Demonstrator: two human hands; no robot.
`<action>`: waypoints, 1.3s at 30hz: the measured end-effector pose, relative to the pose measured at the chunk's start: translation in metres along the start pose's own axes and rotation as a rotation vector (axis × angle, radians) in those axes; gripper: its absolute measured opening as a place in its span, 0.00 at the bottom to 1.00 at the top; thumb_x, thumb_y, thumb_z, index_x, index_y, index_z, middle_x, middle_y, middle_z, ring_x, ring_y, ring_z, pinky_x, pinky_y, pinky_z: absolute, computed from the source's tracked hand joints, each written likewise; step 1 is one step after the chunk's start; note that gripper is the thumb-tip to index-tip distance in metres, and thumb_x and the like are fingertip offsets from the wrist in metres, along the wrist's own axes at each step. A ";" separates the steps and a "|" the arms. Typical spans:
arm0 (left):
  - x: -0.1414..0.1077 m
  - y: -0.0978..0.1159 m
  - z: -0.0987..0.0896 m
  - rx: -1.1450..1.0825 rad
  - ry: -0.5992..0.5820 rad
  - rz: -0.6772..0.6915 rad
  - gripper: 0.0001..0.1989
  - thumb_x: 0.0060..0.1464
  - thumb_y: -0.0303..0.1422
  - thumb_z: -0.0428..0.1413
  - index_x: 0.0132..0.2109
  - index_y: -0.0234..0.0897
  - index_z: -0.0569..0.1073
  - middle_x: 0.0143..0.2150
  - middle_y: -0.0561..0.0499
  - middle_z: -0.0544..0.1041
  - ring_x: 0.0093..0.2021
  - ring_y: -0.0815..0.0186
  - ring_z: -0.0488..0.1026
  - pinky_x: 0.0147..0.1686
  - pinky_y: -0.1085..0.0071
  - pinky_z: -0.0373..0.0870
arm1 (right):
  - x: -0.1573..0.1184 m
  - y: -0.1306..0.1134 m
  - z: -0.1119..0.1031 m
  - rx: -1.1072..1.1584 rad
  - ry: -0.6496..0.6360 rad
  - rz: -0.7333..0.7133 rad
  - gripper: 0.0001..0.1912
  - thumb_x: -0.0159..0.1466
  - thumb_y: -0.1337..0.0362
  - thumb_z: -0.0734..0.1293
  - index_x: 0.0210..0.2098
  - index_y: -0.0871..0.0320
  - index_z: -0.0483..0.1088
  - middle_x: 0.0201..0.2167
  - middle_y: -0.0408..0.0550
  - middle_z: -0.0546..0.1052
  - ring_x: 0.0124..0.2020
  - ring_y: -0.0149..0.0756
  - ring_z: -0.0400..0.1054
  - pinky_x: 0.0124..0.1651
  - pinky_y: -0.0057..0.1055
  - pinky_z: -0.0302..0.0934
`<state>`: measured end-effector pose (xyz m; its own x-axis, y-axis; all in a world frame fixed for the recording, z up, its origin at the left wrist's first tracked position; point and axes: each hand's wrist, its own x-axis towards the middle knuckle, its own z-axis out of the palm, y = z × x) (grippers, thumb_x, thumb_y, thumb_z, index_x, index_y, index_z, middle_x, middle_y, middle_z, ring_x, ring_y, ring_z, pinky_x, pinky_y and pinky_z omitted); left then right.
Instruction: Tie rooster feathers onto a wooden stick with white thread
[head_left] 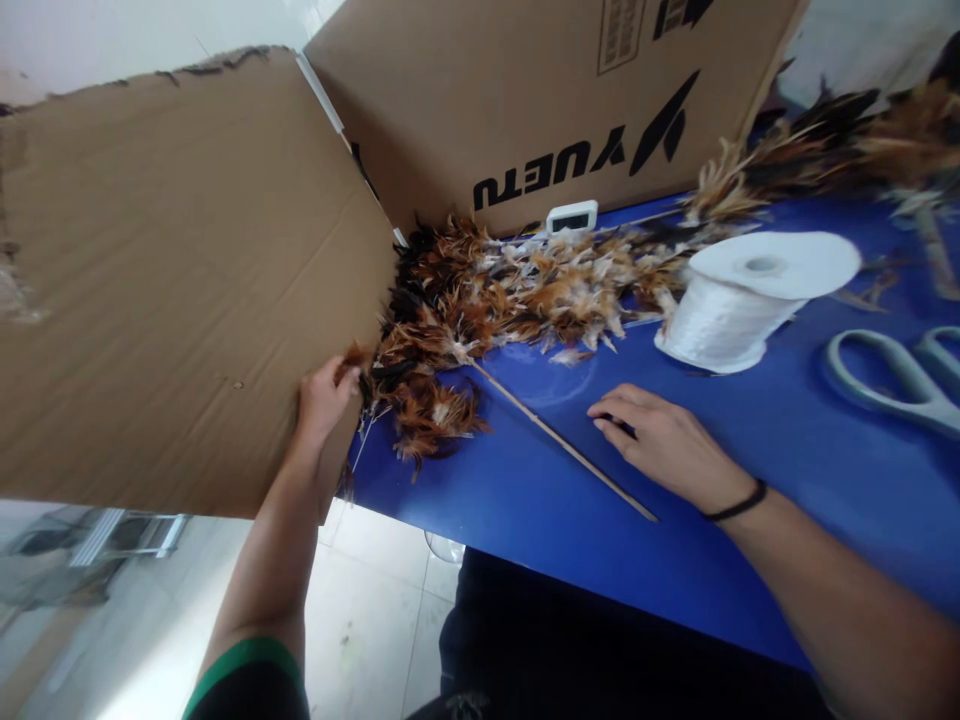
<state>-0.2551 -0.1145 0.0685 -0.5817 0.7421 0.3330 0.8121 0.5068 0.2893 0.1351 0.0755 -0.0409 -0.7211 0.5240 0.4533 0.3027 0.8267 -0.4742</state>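
Note:
Beside the cardboard panel, my left hand [324,398] pinches a small brown feather [355,355] at the left end of the feather pile [555,285]. Brown, black and cream feathers make up that pile on the blue table [517,490]. A thin stick [566,445] reaches from the feathers toward the table's front edge. To the right of the stick, my right hand [664,440] rests over the table with its fingers curled; whether anything small is between them is hidden. A white spool [720,315] of ribbon or thread stands behind my right hand.
Cardboard panels [187,270] wall off the left and back, the rear one printed YUETU. A small white device [571,218] leans at the back. Grey-handled scissors [892,385] lie at the right. More feathers [840,150] are at the back right.

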 end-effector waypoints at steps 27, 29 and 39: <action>-0.058 0.024 0.075 0.074 0.022 0.078 0.26 0.51 0.39 0.57 0.56 0.33 0.65 0.50 0.38 0.70 0.52 0.54 0.69 0.51 0.59 0.67 | -0.001 0.002 0.002 0.013 0.018 -0.008 0.11 0.63 0.66 0.58 0.36 0.59 0.71 0.35 0.50 0.74 0.35 0.38 0.71 0.40 0.36 0.67; -0.054 0.016 0.066 0.000 0.063 0.050 0.29 0.51 0.41 0.57 0.57 0.34 0.63 0.51 0.39 0.70 0.50 0.57 0.70 0.48 0.62 0.68 | -0.001 0.002 0.002 0.019 0.016 -0.001 0.11 0.63 0.66 0.58 0.36 0.58 0.71 0.35 0.50 0.74 0.35 0.38 0.71 0.39 0.36 0.67; -0.053 -0.004 0.048 0.366 -0.069 -0.133 0.13 0.54 0.30 0.52 0.45 0.32 0.74 0.40 0.36 0.77 0.41 0.54 0.75 0.42 0.62 0.68 | 0.000 0.001 0.001 0.030 0.006 0.017 0.11 0.62 0.66 0.57 0.35 0.57 0.72 0.35 0.50 0.74 0.35 0.39 0.71 0.40 0.37 0.67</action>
<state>-0.2258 -0.1350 0.0066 -0.6883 0.6811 0.2496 0.7001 0.7138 -0.0173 0.1349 0.0755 -0.0423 -0.7120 0.5392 0.4497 0.2957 0.8112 -0.5044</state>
